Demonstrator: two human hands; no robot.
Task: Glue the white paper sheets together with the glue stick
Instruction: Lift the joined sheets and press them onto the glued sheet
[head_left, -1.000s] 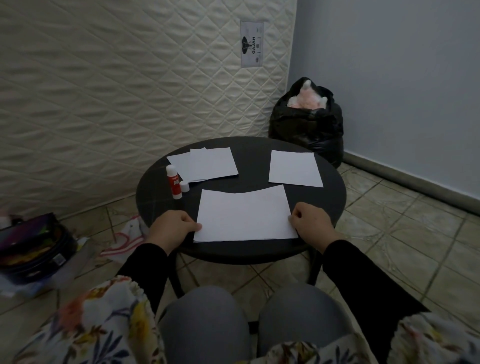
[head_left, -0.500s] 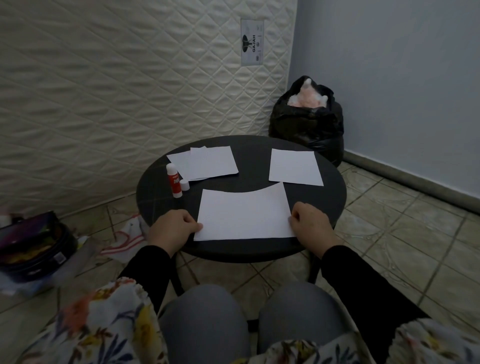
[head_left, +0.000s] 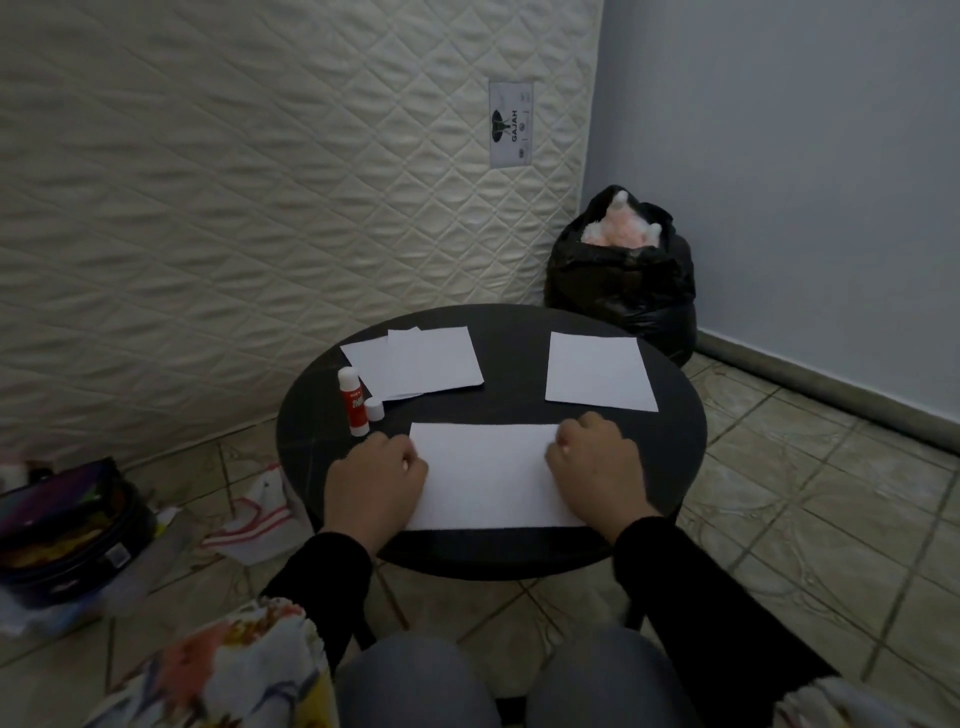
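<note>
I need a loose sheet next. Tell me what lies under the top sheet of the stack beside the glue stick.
Under the top sheet, another white sheet sticks out leftward, and a corner shows at the far edge. Whether more sheets lie beneath is covered.

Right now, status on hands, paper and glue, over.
Left hand and right hand both on the near sheet, fingers curled. Glue stick upright, untouched, cap beside it. Nothing blocking.

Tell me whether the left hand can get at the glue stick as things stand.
Probably yes. The left hand rests at the near sheet's left edge, and the glue stick stands upright just beyond it with only bare table between; its cap sits beside it.
</note>
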